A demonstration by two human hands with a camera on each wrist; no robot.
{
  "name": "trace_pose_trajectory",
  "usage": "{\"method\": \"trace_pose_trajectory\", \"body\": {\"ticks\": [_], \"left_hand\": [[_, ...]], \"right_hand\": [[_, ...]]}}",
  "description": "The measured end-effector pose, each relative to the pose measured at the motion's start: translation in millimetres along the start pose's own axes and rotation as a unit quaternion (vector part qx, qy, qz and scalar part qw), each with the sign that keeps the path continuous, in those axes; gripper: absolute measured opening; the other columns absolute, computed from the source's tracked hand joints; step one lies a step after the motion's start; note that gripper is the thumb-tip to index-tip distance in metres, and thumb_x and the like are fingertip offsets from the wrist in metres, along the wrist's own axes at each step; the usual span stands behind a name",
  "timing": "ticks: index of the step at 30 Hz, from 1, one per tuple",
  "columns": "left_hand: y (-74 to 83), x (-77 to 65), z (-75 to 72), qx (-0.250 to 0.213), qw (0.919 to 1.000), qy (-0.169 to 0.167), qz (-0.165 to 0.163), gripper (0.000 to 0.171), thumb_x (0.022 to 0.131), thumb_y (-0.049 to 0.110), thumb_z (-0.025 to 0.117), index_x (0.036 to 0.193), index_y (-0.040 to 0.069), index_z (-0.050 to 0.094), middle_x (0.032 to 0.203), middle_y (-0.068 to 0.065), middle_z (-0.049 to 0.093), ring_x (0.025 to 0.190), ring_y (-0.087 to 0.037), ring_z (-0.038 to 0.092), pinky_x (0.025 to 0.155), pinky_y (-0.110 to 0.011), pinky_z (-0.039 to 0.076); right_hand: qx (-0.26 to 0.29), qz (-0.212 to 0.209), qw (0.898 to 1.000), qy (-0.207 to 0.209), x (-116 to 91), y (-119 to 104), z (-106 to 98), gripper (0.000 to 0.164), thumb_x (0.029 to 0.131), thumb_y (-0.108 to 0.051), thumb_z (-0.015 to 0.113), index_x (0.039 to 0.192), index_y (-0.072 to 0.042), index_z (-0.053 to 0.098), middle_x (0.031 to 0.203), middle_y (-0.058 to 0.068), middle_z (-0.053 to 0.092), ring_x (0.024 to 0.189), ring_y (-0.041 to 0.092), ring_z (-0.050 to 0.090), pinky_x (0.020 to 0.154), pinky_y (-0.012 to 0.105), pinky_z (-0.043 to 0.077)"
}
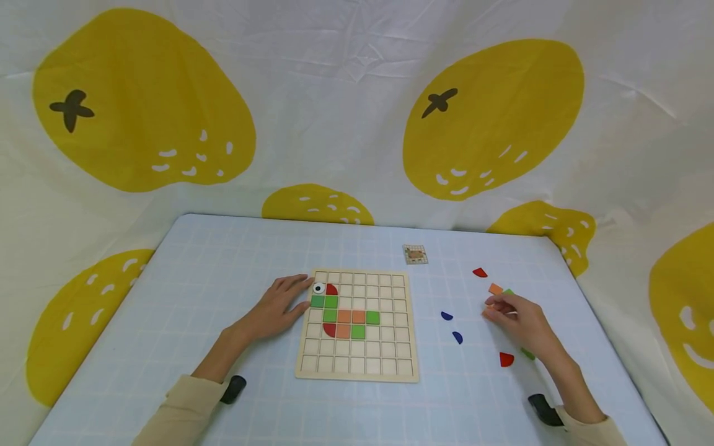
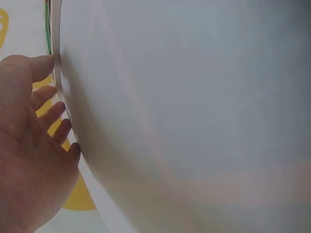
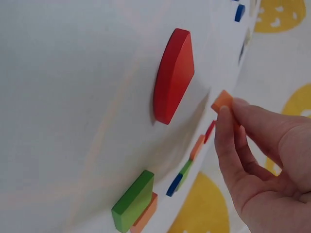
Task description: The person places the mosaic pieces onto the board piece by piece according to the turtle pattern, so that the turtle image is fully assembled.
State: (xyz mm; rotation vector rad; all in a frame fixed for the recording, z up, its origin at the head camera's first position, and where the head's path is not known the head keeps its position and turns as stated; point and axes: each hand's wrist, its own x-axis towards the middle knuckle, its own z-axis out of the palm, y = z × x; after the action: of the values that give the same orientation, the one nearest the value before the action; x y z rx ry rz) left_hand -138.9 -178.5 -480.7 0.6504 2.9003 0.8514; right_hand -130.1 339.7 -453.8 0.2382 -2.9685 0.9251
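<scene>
My right hand point(image 1: 521, 322) is over the right side of the table, pinching an orange square tile point(image 3: 222, 100) between thumb and fingertips. At the left edge of the wooden grid board point(image 1: 357, 377), my left hand point(image 1: 273, 313) lies with fingers extended and fingertips right at the rim. On the board's upper left sit a black-and-white eye piece point(image 1: 318, 288), a red quarter-round point(image 1: 331, 289), several green tiles point(image 1: 330, 315) and orange tiles point(image 1: 359, 316). Another red quarter-round point(image 1: 330, 330) lies lower in the same pattern.
Loose pieces lie right of the board: two blue half-rounds point(image 1: 457, 337), a red piece point(image 1: 506, 359), another red piece point(image 1: 480, 272), an orange tile point(image 1: 495, 288) and green pieces point(image 1: 527, 354) partly behind my right hand. A small picture card point(image 1: 415, 254) lies beyond the board. Patterned cloth point(image 1: 334, 124) hangs behind.
</scene>
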Motion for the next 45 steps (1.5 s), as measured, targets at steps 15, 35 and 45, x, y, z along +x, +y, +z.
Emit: {"method": "trace_pose_trajectory", "body": {"ticks": [15,35,45], "left_hand": [[-0.6,0.5,0.9,0.002,1.0000,-0.003,-0.006,0.058,0.104,0.026,0.062,0.156,0.009,0.044,0.159,-0.017,0.040,0.145,-0.040,0.034,0.115,-0.062,0.033],[-0.1,0.4,1.4,0.000,1.0000,-0.003,-0.003,0.058,0.104,0.025,0.062,0.156,0.008,0.044,0.159,-0.018,0.040,0.144,-0.040,0.034,0.115,-0.062,0.033],[-0.8,0.6,2.4,0.004,0.9999,-0.002,-0.010,0.058,0.104,0.027,0.062,0.156,0.009,0.044,0.160,-0.017,0.040,0.145,-0.039,0.033,0.115,-0.062,0.033]], "right_hand": [[0.031,-0.069,0.996,0.041,3.6,-27.3,12.0,0.013,0.088,-0.011,0.082,0.098,-0.008,0.074,0.087,-0.003,0.069,0.079,0.008,0.057,0.068,0.017,0.051],[0.092,-0.042,0.995,-0.024,12.1,-71.3,48.1,0.018,0.089,-0.015,0.082,0.104,-0.009,0.072,0.092,-0.002,0.069,0.085,0.016,0.065,0.080,0.022,0.058],[0.126,-0.063,0.989,-0.037,17.0,-96.7,66.4,0.014,0.088,-0.012,0.082,0.099,-0.011,0.072,0.090,-0.005,0.068,0.084,0.013,0.066,0.079,0.023,0.058]]}}
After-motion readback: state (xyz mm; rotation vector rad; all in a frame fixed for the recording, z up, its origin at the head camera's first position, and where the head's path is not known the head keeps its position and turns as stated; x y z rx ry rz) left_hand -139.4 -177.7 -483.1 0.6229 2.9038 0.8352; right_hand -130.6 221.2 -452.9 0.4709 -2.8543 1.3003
